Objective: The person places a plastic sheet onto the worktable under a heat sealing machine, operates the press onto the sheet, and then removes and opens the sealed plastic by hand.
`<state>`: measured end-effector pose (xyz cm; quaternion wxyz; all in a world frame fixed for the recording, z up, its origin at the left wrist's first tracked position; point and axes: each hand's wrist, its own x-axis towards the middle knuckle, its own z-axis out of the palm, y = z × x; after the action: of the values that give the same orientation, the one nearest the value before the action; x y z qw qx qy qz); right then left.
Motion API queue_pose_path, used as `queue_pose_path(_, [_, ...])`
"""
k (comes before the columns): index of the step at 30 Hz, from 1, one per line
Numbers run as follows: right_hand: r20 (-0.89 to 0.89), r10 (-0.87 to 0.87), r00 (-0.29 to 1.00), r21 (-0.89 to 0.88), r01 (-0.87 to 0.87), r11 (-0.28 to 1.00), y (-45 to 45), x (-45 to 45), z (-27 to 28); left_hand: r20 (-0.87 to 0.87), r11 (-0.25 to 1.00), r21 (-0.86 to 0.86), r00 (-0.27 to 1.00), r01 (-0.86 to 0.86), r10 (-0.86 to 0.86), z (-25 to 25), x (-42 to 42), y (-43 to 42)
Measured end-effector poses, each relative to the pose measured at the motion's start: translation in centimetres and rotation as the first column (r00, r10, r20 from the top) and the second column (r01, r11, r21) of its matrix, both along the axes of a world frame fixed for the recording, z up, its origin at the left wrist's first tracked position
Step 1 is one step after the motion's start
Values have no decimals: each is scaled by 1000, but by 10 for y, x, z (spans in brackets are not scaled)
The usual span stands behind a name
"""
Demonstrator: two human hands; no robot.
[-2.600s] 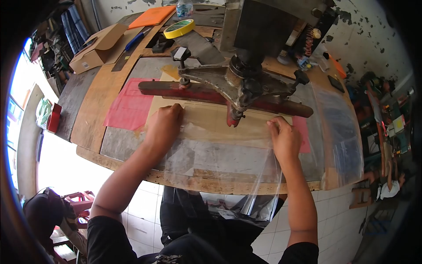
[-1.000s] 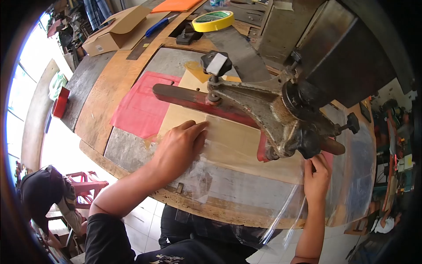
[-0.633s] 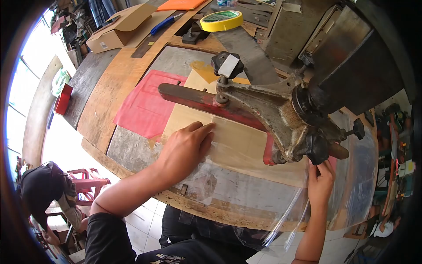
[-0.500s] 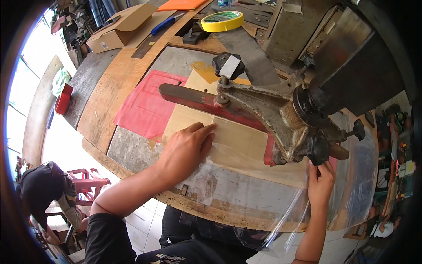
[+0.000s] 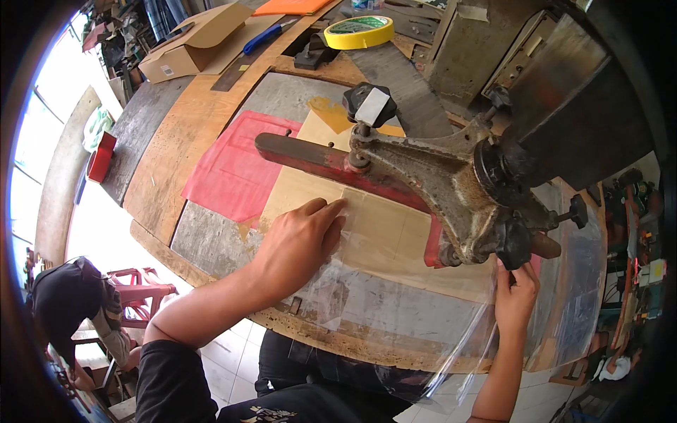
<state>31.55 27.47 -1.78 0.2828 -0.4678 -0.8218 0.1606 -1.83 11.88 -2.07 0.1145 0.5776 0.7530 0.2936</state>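
Head view. Left hand (image 5: 293, 247): grip pinched, thumb against forefinger, on the clear plastic film (image 5: 449, 370). Right hand (image 5: 516, 292): fingertips pinched on the film's right side, just below a black knob (image 5: 513, 241). I read the film as spread between both hands, over the tan sheet (image 5: 395, 236), its near part hanging past the front edge of the bench (image 5: 166, 148); far edge hard to trace through the transparency.

Above the tan sheet I note a long bar (image 5: 303, 156), dark with red sides, carried by a cast-metal bracket (image 5: 455, 176). Pink sheet (image 5: 233, 173) to the left of the tan one, partly under the bar's end.

Farther out: yellow tape roll (image 5: 360, 33), blue-handled cutter (image 5: 262, 39), open cardboard box (image 5: 176, 62). Lower left, beyond the bench, a person in a dark cap (image 5: 67, 296), bent forward beside a red stool (image 5: 144, 292)
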Motion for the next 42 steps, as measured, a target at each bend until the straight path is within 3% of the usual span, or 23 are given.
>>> queue_pose_path(5, [16, 21, 1000, 40, -21, 999, 1, 3, -3, -11, 995, 99, 1000, -14, 15, -7, 1, 1])
queue_pose_path(18, [42, 68, 997, 165, -74, 984, 8, 12, -9, 15, 994, 107, 1000, -14, 13, 2, 6, 5])
queue_pose_path(21, [-10, 20, 1000, 34, -19, 999, 4, 7, -4, 31, 998, 53, 999, -30, 29, 6, 6, 5])
queue_pose_path(34, [-2, 5, 1000, 24, -5, 1000, 2, 6, -5, 21, 997, 69, 999, -39, 38, 0, 5, 4])
queue_pose_path(36, [63, 3, 998, 45, -5, 999, 2, 7, -4, 13, 997, 62, 999, -35, 35, 1, 5, 4])
queue_pose_path(42, [-4, 25, 1000, 20, -25, 999, 1, 7, -2, 27, 997, 82, 1000, -15, 13, -1, 4, 4])
